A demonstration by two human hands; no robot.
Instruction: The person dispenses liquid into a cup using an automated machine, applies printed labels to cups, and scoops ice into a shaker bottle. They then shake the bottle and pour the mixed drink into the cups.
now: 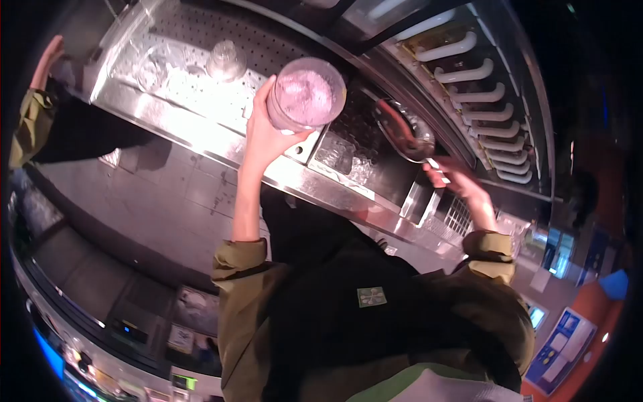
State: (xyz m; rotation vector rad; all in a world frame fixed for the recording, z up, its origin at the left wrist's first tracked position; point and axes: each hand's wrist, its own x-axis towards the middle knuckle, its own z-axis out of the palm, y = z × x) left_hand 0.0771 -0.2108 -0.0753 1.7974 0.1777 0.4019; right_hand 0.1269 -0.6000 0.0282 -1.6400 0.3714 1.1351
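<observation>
My left hand is wrapped round a clear cup with pale pink-purple contents, held above the steel counter. On the right, my right hand grips the handle of a metal scoop. The scoop is over a dark ice bin beside the cup, and its bowl shows a reddish reflection. Clear ice or plastic pieces lie in a compartment below the cup. Whether the scoop holds anything is hard to tell.
A perforated steel tray holds a glass vessel and other clear items. White curved handles line the upper right. At far left a co-worker's hand and sleeve reach in near the counter's end. The counter's steel edge runs before me.
</observation>
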